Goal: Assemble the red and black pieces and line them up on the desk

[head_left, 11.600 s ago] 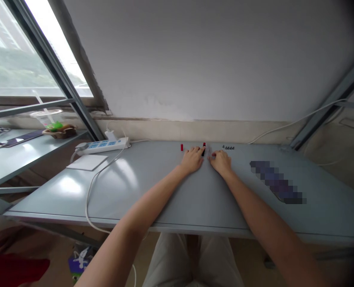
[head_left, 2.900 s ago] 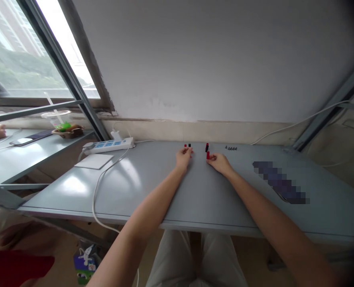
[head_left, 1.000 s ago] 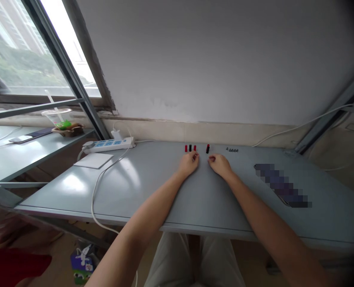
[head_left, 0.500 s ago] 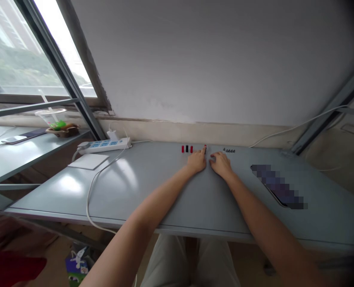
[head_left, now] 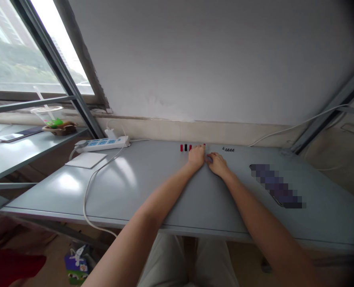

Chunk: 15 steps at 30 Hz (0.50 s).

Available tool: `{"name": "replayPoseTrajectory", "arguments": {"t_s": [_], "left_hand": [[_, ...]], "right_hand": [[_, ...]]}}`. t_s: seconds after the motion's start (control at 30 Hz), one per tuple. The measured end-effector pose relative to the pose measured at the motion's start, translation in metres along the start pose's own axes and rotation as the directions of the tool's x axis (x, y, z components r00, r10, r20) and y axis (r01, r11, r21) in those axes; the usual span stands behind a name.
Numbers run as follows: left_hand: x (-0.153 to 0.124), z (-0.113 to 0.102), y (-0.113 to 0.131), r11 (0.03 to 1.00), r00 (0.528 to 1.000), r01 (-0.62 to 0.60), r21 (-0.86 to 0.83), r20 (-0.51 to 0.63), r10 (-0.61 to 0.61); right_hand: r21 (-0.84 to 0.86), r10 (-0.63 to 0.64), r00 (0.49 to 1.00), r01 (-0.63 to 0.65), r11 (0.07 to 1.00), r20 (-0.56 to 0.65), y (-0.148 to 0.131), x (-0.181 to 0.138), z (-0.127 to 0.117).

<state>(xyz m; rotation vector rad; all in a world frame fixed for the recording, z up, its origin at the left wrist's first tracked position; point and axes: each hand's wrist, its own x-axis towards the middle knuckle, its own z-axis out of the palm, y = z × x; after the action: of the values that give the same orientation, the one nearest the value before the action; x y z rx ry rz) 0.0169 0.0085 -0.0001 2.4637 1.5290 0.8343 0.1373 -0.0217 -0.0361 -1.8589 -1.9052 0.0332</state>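
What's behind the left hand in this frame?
Beyond the left hand, a small red tip shows; whatever lies below that tip is hidden by the hand, so any contact cannot be told.

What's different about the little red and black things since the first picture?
A black piece and a second red piece now stand right of the first red piece, in a row. In the last second the left hand moved right, from that row to another red-topped piece; I can't tell if it grips. The grey pieces and power strip stayed put.
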Motion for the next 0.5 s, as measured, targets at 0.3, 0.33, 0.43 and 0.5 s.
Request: {"name": "replayPoseTrajectory", "arguments": {"t_s": [0.3, 0.33, 0.43, 0.5], "left_hand": [[-0.029, -0.022, -0.024, 0.854, 0.963, 0.197, -0.482, -0.066, -0.26], [-0.034, -0.023, -0.027, 0.82, 0.958, 0.213, -0.531, -0.054, -0.283], [-0.048, -0.026, -0.032, 0.704, 0.935, 0.261, -0.66, -0.008, -0.354], [-0.054, -0.028, -0.032, 0.611, 0.917, 0.293, -0.736, 0.034, -0.398]], "right_hand": [[-0.103, 0.053, 0.991, -0.041, 0.994, 0.121, -0.004, 0.003, 0.005], [-0.113, 0.064, 0.99, -0.05, 0.992, 0.129, -0.005, 0.004, 0.004], [-0.134, 0.084, 0.987, -0.066, 0.989, 0.135, -0.008, 0.006, 0.003], [-0.136, 0.076, 0.989, -0.059, 0.989, 0.126, -0.009, 0.005, 0.003]]}}
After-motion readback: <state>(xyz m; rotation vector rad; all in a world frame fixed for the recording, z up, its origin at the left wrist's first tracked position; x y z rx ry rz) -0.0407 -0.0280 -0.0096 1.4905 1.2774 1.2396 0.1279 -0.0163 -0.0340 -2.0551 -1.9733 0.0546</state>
